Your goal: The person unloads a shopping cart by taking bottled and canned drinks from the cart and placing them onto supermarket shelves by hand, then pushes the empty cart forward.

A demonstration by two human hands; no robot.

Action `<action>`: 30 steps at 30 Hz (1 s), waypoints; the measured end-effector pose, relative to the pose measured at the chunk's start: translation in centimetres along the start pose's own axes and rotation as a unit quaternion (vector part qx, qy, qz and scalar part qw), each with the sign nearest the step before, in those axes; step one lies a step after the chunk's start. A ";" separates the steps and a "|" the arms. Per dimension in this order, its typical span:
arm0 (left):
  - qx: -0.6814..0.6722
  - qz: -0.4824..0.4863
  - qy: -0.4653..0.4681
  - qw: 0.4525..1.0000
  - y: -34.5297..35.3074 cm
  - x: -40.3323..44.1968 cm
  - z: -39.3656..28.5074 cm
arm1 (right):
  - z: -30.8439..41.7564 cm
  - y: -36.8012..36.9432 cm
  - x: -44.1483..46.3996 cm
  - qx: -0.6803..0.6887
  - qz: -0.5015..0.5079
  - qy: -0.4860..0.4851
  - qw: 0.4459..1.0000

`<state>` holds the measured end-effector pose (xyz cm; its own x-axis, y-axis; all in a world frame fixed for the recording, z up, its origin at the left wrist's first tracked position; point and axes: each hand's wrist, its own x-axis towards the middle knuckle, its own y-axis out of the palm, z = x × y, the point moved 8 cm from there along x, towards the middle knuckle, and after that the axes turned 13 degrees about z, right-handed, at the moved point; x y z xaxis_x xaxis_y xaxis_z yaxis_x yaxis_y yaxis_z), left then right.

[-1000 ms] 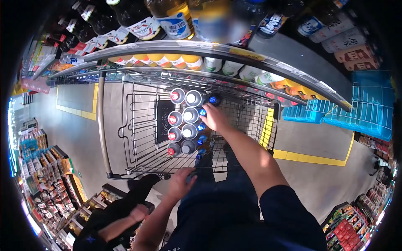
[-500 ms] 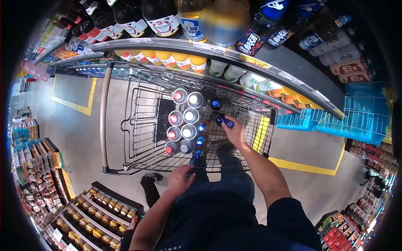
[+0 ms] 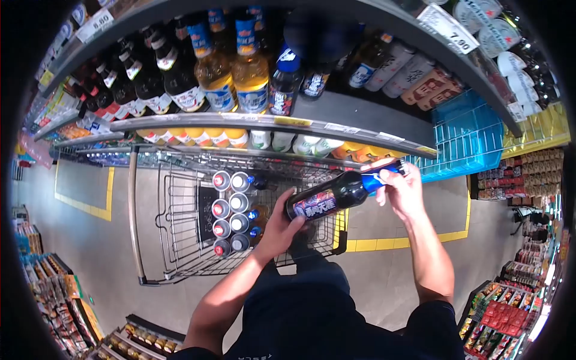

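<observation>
A dark beer bottle (image 3: 324, 201) with a colourful label and blue foil round its neck lies slanted in the air above the shopping cart (image 3: 134, 216). My left hand (image 3: 277, 233) is wrapped round its base end. My right hand (image 3: 401, 189) grips the foil-covered neck near the cap. In the cart, several upright cans (image 3: 239, 201) with silver, white and red tops stand in two rows. Beside them are blue-capped bottles (image 3: 254, 214), and a dark bottle (image 3: 264, 183) sits farther back, partly in shadow.
In front, a shelf (image 3: 366, 114) carries dark and amber bottles (image 3: 251, 78) and cans (image 3: 414, 75). More drinks line the lower shelf. Blue wire baskets (image 3: 471, 132) stand at the right. Snack racks (image 3: 495, 318) and a jar display (image 3: 135, 336) are behind at both sides.
Earlier my right hand held a blue-necked bottle down in the cart, and my left was free near its edge. Now both hands hold a dark bottle above the cart. The view has shifted up the shelf.
</observation>
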<state>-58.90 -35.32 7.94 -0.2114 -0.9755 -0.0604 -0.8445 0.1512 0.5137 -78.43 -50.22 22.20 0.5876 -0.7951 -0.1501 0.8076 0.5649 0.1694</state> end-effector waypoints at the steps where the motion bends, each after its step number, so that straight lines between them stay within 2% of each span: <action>1: 0.010 0.009 0.015 1.000 0.8 2.0 -1.6 | 2.3 0.1 0.0 -0.021 -0.001 -0.038 0.999; 2: 0.019 0.016 0.028 0.999 1.2 4.0 -2.8 | 4.4 0.2 0.1 -0.041 -0.002 -0.075 0.996; 5: 0.077 0.027 0.056 0.995 1.3 9.7 -4.9 | 8.2 -0.7 1.1 -0.136 -0.101 -0.093 0.981; 6: 0.112 0.024 0.057 0.992 1.5 11.4 -6.3 | 9.0 -1.1 1.6 -0.180 -0.102 -0.092 0.974; 9: 0.120 -0.002 0.102 0.988 0.7 15.2 -7.6 | 11.0 -1.4 3.2 -0.192 -0.101 -0.158 0.963; 11: 0.178 -0.063 0.144 0.971 0.0 16.0 -8.5 | 11.8 -1.8 4.5 -0.186 -0.123 -0.169 0.960; 12: 0.179 -0.062 0.142 0.972 0.1 16.1 -8.1 | 12.1 -2.1 5.3 -0.201 -0.130 -0.173 0.955; 14: 0.328 -0.142 0.160 0.920 0.2 15.2 -8.5 | 12.5 -1.7 7.0 -0.233 -0.136 -0.171 0.948; 15: 0.390 -0.120 0.135 0.903 0.8 15.1 -8.4 | 12.5 -1.5 8.0 -0.250 -0.125 -0.165 0.946; 16: 0.392 -0.119 0.135 0.902 0.8 14.9 -8.3 | 12.4 -1.5 9.1 -0.267 -0.114 -0.161 0.943; 18: 0.517 -0.065 0.120 0.845 2.1 15.0 -7.7 | 11.8 -1.8 11.3 -0.329 -0.114 -0.167 0.923; 20: 0.526 -0.040 0.110 0.842 2.2 15.3 -7.3 | 11.8 -1.7 13.2 -0.429 -0.107 -0.127 0.888; 21: 0.552 -0.036 0.089 0.828 2.2 15.5 -7.0 | 11.2 -1.8 14.4 -0.462 -0.117 -0.068 0.876; 25: 0.612 -0.036 0.059 0.788 1.4 15.9 -6.4 | 11.3 1.3 16.2 -0.520 -0.081 -0.021 0.850; 26: 0.611 -0.036 0.057 0.788 1.1 15.9 -6.3 | 11.2 1.7 16.7 -0.520 -0.080 -0.020 0.850; 28: 0.625 -0.038 0.055 0.778 0.7 15.8 -6.3 | 10.3 2.0 18.3 -0.559 -0.061 0.041 0.826; 30: 0.631 -0.039 0.059 0.773 0.3 15.6 -6.3 | 10.2 2.6 19.2 -0.568 -0.050 0.048 0.820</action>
<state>-59.40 -51.51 12.57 -0.1520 -0.9860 0.0679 -0.6760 0.0536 -0.7350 -65.61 -66.24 29.65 0.4723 -0.8600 -0.1932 0.3449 0.3820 -0.8574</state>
